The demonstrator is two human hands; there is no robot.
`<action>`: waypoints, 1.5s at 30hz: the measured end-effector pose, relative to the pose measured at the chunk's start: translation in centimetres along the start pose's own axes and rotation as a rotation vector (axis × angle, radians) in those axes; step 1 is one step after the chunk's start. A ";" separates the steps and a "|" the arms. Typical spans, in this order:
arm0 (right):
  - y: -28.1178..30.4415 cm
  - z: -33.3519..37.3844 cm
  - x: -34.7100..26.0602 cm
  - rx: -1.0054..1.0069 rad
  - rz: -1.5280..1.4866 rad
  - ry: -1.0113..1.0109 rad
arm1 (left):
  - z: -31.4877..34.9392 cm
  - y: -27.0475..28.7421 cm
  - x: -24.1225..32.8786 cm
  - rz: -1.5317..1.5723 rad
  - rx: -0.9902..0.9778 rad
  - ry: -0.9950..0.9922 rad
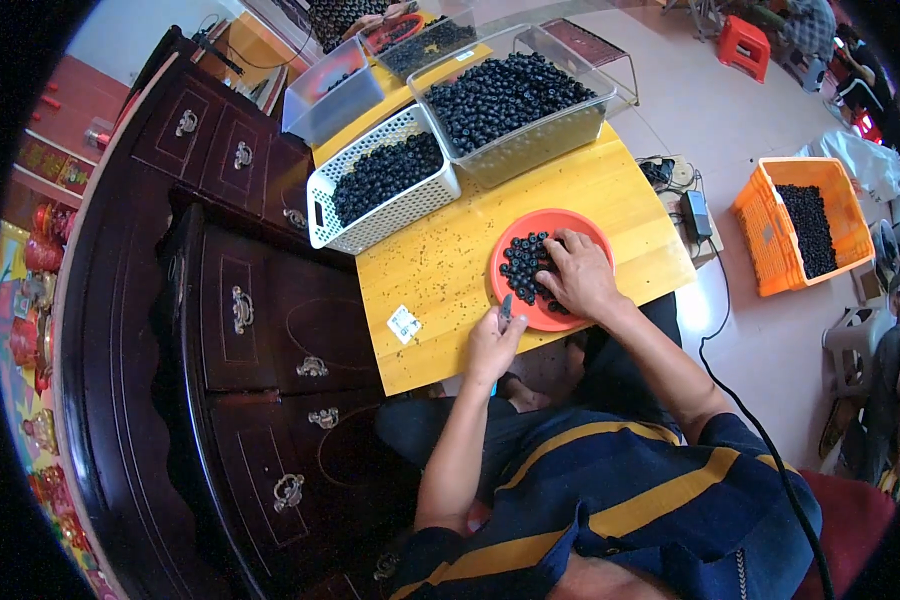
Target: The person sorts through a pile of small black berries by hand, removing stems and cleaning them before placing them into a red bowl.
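A red round plate (580, 222) lies on the yellow table, with several small round black parts (522, 262) in it; some look ring-shaped. My right hand (582, 276) reaches over the plate, its fingers bent down among the parts. Whether its fingertips grip one is hidden. At the plate's near left rim, my left hand (494, 343) is closed around a small dark grey tool (506, 308), perhaps a blade, that points up past the thumb. Its exact kind is too small to tell.
Behind the plate stand a white perforated basket (400, 212) and a large clear bin (530, 133), both full of black parts. Dark crumbs and a white label (404, 324) lie on the yellow table (450, 290). Dark drawers (260, 300) flank it; an orange crate (767, 230) sits right.
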State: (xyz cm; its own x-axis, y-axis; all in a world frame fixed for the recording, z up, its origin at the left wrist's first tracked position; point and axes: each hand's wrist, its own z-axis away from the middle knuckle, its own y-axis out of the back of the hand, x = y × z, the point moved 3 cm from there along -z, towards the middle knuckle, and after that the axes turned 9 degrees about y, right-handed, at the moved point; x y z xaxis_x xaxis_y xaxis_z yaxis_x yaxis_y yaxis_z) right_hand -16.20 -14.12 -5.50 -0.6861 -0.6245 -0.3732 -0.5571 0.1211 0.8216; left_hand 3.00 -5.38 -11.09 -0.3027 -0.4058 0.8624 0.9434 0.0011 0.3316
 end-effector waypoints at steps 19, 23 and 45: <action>-1.0 0.1 -0.5 -0.258 -0.065 -0.126 | 0.7 -0.1 0.6 -0.010 0.038 0.069; -2.2 -0.2 -0.1 -0.206 -0.051 -0.105 | 0.9 -0.2 1.0 0.012 0.031 0.056; -1.0 -3.2 2.3 0.311 -0.857 -0.370 | 1.7 -0.6 2.4 0.088 -0.013 0.099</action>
State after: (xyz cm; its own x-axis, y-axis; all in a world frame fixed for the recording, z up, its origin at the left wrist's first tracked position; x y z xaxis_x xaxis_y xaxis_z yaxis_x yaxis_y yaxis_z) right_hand -15.75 -18.10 -5.79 -0.0655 -0.3210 -0.9448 -0.9964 -0.0296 0.0792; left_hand 1.51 -4.80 -8.57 -0.2045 -0.4929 0.8457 0.9676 0.0286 0.2507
